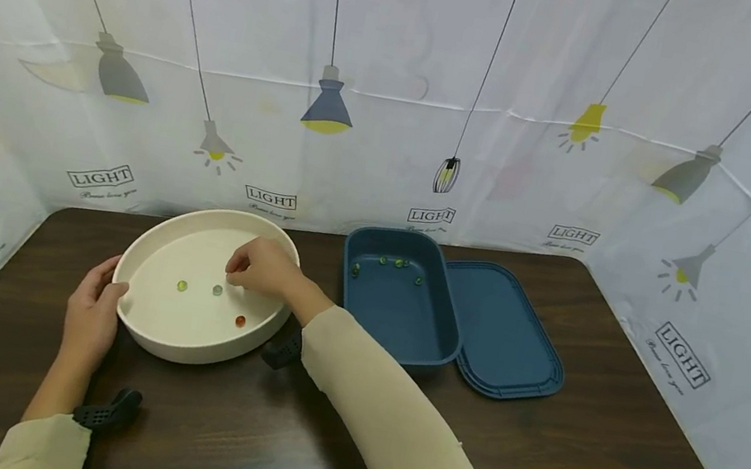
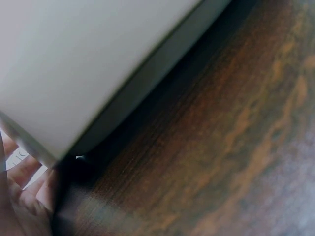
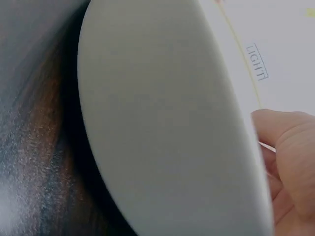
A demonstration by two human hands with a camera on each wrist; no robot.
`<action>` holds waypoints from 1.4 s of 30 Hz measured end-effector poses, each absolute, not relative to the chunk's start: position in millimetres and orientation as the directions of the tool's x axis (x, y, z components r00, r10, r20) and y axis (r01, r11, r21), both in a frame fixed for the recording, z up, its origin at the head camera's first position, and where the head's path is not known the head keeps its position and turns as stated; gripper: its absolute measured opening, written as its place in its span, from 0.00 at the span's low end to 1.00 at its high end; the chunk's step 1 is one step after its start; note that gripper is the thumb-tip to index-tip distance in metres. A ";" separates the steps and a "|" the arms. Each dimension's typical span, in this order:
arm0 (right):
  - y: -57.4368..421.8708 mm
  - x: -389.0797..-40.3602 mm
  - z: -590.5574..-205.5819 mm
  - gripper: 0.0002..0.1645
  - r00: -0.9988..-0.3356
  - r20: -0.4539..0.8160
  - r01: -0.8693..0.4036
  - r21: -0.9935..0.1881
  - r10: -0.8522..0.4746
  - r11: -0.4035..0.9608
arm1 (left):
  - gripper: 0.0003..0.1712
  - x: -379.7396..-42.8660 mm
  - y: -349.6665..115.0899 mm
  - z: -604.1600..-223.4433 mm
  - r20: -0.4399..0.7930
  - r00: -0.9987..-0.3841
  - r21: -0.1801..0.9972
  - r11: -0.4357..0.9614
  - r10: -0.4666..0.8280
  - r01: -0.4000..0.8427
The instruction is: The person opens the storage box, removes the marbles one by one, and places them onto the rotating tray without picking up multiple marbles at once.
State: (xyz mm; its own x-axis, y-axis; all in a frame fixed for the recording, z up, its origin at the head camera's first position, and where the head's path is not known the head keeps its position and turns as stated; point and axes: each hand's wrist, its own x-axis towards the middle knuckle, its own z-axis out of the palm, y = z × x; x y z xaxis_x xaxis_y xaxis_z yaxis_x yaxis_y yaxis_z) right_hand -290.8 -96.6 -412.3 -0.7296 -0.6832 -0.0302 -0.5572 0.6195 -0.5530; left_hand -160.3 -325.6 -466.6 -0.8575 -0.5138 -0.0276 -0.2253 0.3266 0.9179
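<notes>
A round cream tray (image 1: 189, 348) with a raised rim stands at the left of the table. Inside it lie a yellow-green marble (image 1: 182, 286), a pale clear marble (image 1: 218, 291) and an orange marble (image 1: 240, 321). My left hand (image 1: 92, 314) grips the tray's left side, thumb at the rim and fingers around the outer wall. My right hand (image 1: 264, 267) reaches over the tray's right side, fingertips bent down close to its floor; whether they pinch anything is hidden. In the right wrist view, the tray's wall (image 3: 162, 118) covers the fingertips.
Right of the tray is a dark blue rectangular container (image 1: 398, 322) with several green marbles (image 1: 399, 263) in it. Its blue lid (image 1: 505, 333) lies beside it, partly under the container's edge. A printed white curtain (image 1: 408, 47) hangs behind the brown table (image 1: 607, 460).
</notes>
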 end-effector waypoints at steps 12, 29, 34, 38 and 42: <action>-99.5 -284.8 -415.7 0.05 -0.748 -0.133 -0.532 -0.465 -0.650 0.708 | 0.30 -159.7 -323.1 -469.0 -0.026 -0.860 0.925 0.313 -0.509 -0.213; -20.8 -318.6 -365.6 0.14 -0.768 0.121 -0.523 -0.686 -0.629 0.506 | 0.31 -161.5 -324.4 -469.0 -0.037 -0.861 0.926 0.307 -0.507 -0.221; 21.0 -328.7 -366.1 0.12 -0.846 0.160 -0.437 -0.753 -0.508 0.491 | 0.31 -161.3 -325.8 -467.7 -0.036 -0.859 0.924 0.311 -0.510 -0.224; 44.8 -335.6 -377.8 0.10 -0.900 0.154 -0.360 -0.790 -0.408 0.496 | 0.31 -161.2 -326.1 -467.7 -0.040 -0.860 0.924 0.309 -0.509 -0.226; 58.5 -342.0 -391.7 0.09 -0.908 0.145 -0.343 -0.796 -0.392 0.499 | 0.31 -162.0 -326.4 -467.7 -0.047 -0.861 0.921 0.313 -0.506 -0.234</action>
State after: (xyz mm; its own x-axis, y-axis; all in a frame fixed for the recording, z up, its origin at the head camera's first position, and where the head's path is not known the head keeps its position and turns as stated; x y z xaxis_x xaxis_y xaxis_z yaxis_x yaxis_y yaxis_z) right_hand -342.0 58.5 -391.7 -0.9083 -0.3923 0.1450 -0.3427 0.4993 -0.7958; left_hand -162.0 -326.4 -467.7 -0.8613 -0.5060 -0.0472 -0.2341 0.3126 0.9206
